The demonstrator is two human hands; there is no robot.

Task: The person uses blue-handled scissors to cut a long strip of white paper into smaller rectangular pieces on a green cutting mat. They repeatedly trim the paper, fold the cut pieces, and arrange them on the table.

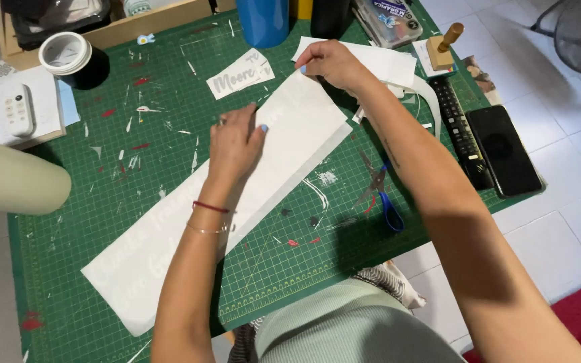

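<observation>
Left hand (235, 144) flat, fingers together, pressing the long white sheet (237, 195) onto the green cutting mat (102, 175); right hand (331, 64) pinching the sheet's far corner, near the blue cup (262, 20). Seemingly mid-smoothing or peeling of a layer: steady pressure and a slow, even pull wanted next. Scissors (379, 191) just beside the sheet.
</observation>
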